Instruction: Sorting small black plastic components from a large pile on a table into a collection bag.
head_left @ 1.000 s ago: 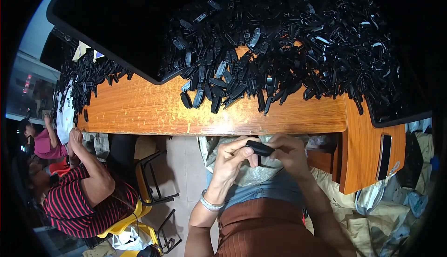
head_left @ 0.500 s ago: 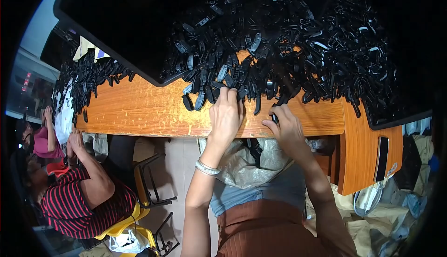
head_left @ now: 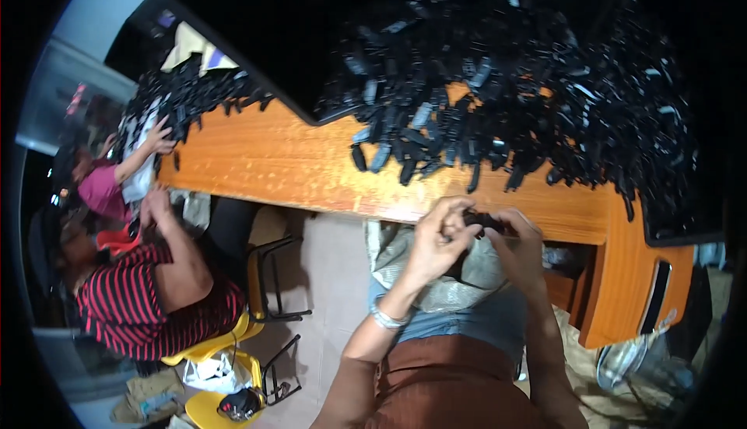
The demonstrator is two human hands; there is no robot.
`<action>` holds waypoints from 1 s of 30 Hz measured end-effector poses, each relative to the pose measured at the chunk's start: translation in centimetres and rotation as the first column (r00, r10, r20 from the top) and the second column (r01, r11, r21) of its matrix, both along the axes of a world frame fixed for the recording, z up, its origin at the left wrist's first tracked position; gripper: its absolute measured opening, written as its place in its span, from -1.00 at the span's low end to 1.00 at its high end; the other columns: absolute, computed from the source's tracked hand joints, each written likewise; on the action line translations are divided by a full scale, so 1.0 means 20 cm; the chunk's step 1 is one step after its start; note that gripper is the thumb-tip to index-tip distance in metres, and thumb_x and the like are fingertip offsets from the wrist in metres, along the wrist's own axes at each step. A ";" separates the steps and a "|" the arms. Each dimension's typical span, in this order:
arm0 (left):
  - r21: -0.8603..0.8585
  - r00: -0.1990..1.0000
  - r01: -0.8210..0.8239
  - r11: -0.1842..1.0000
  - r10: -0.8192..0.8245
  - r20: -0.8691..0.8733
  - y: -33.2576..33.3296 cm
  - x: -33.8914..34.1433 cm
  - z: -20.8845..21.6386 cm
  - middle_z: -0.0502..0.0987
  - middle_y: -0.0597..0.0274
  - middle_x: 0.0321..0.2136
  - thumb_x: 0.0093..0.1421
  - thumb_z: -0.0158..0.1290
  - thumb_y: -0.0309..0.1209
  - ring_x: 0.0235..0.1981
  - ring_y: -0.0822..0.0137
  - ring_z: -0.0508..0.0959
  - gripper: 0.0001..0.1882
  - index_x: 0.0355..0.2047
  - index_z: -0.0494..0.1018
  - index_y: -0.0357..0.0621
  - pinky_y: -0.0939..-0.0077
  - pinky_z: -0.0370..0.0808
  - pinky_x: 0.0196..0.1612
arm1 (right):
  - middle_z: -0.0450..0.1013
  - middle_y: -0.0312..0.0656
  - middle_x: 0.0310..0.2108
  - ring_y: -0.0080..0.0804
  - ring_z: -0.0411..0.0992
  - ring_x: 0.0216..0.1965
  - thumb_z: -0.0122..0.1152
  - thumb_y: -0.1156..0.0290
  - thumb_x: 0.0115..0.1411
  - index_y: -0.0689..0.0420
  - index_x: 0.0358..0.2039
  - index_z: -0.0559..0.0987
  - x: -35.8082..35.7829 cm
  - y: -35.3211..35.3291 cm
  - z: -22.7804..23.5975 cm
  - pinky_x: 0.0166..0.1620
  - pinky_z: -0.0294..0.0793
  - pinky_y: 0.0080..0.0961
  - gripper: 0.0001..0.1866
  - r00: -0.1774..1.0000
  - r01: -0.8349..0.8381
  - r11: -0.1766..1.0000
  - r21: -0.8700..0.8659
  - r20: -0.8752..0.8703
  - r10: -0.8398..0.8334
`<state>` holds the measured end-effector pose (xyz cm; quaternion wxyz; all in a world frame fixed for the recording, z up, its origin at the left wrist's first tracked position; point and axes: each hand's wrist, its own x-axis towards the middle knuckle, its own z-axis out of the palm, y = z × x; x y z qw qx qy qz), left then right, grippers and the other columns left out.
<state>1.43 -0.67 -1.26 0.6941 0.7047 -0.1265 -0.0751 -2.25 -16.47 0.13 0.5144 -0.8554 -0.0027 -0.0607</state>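
Both hands, left hand (head_left: 440, 234) and right hand (head_left: 520, 236), are pinching one small black plastic piece (head_left: 484, 220) with their fingers. They're keeping it over the grey bag (head_left: 436, 277) on the lap, probably so bits drop in, just below the orange wooden surface (head_left: 296, 172).

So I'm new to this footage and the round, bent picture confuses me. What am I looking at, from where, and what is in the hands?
The camera sits on a person's head and looks down, so its wide lens bends straight edges. There is no machine: the two forearms rising from the lower edge are the wearer's own. The left hand and right hand meet at the near edge of an orange wooden table, together holding a small black plastic part. Below them a grey bag lies on the lap. A big heap of black plastic parts covers the table. At left, a co-worker in a red and black striped shirt sits on a yellow chair by a smaller heap.
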 end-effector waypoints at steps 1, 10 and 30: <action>-0.120 0.998 -0.004 0.993 -0.004 -0.064 -0.03 -0.01 0.01 0.40 0.41 -0.57 0.03 0.12 -0.65 -0.58 0.66 0.37 -0.62 -0.11 0.38 -0.25 0.82 0.27 -0.56 | 0.44 -0.07 -0.27 -0.28 0.46 -0.26 0.18 0.64 0.01 0.29 -0.27 0.47 0.00 0.00 -0.01 -0.22 0.43 -0.50 -0.78 1.000 -0.021 1.000 0.011 0.006 0.021; -0.645 0.862 -0.058 0.762 -0.288 -0.418 0.02 -0.03 0.03 0.53 0.13 -0.47 0.12 0.02 -0.63 -0.67 0.51 0.44 -0.77 -0.17 0.40 -0.34 0.74 0.35 -0.63 | 0.43 -0.23 -0.37 -0.73 0.24 -0.57 0.29 0.72 -0.12 0.28 -0.45 0.45 -0.01 -0.02 -0.08 -0.50 0.21 -0.80 -0.78 0.990 0.053 0.915 0.400 0.095 -0.099; 0.054 0.991 0.076 0.996 -0.081 0.103 0.09 -0.11 0.16 0.40 0.29 -0.56 0.06 0.09 -0.61 -0.61 0.58 0.33 -0.76 -0.22 0.48 -0.39 0.71 0.22 -0.58 | 0.35 -0.13 -0.38 -0.39 0.35 -0.39 0.03 0.70 0.05 0.25 -0.09 0.44 -0.05 0.00 0.19 -0.32 0.31 -0.61 -0.63 0.964 -0.237 0.965 0.117 0.150 0.219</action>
